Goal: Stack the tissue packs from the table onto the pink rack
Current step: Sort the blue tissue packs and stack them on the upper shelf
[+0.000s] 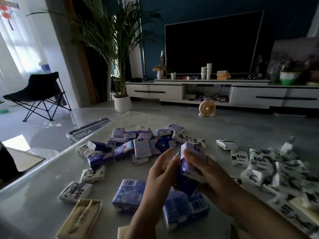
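The right grip (208, 171) is curled round a bundle of tissue packs (194, 150), holding it above the tabletop (43, 195). The left grip (160, 171) is spread, its straight fingertips (175, 156) touching the bundle's left side. Just beneath both grips, two purple packs (128, 194) lie flat on the tabletop. Beyond the grips sits a heap of purple packs (138, 145). To the right of the right grip, white packs (269, 163) with black print are piled, partly blurred. Left of the left grip and nearer, a yellow pack (81, 219) lies flat.
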